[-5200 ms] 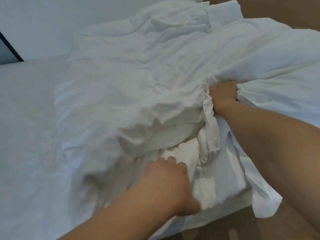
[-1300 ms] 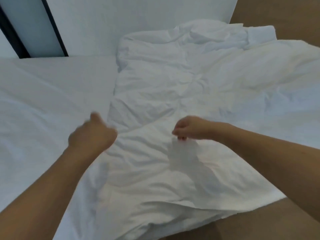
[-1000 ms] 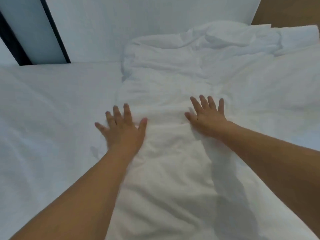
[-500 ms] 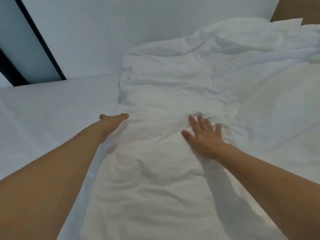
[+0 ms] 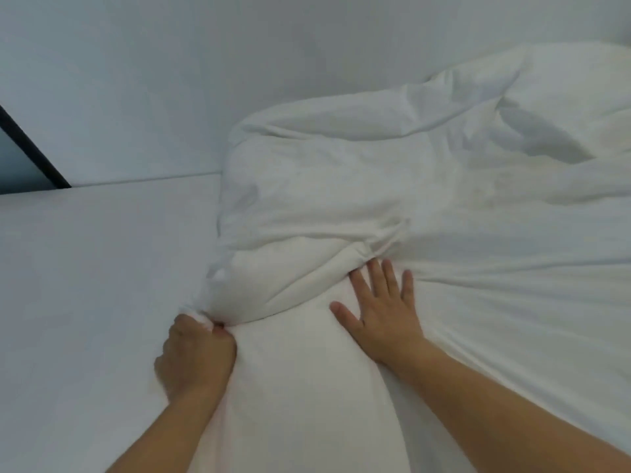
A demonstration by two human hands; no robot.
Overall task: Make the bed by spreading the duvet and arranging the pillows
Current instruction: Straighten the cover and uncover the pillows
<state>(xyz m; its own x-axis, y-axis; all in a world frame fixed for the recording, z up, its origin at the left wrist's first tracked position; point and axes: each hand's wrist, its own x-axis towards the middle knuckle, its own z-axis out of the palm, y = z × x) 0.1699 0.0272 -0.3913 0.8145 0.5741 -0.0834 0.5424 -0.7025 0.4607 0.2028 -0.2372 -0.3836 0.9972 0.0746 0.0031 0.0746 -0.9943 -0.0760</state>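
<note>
A crumpled white duvet (image 5: 341, 206) covers the right half of the bed and is bunched into thick folds toward the wall. My left hand (image 5: 194, 356) grips the duvet's left edge in a fist, just where it meets the bare sheet. My right hand (image 5: 382, 308) lies flat on the duvet with fingers spread, pressing it down below a ridge of folds. No pillow can be told apart from the bedding.
The bare white bed sheet (image 5: 88, 302) stretches over the left half of the bed. A white wall (image 5: 170, 80) runs along the far side. A dark frame edge (image 5: 30, 148) shows at the far left.
My left hand has gone from reaching open along the duvet's left edge to gripping that edge. My right hand stays flat on the duvet. The view has moved closer to the wall.
</note>
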